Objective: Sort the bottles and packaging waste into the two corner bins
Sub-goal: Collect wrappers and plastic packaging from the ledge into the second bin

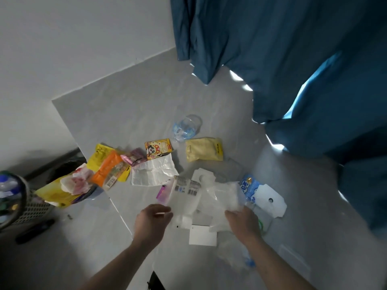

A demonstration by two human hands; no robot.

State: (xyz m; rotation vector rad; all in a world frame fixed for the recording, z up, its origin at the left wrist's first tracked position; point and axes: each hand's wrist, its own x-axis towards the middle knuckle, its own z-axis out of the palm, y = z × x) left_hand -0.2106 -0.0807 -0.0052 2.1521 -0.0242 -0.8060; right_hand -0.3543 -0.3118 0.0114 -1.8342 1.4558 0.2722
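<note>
Packaging waste lies scattered on the grey floor. My left hand [154, 216] and my right hand [244, 221] are both on a large clear plastic bag [211, 197] with barcode labels, one at each side of it. White card pieces [202, 235] lie under and around the bag. Farther off rest a yellow pouch [204, 149], a panda snack box [158, 148], a white wrapper [154, 170], an orange packet [107, 169] and a crushed clear bottle [186, 127]. A mesh bin [27, 208] with bottles stands at the left, a bin [62, 191] stuffed with wrappers beside it.
Blue curtains [293, 70] hang along the right and back, reaching the floor. A white wall [62, 59] runs at the left. A dark object [34, 231] lies on the floor by the mesh bin. A blue-printed wrapper [249, 188] lies right of the bag.
</note>
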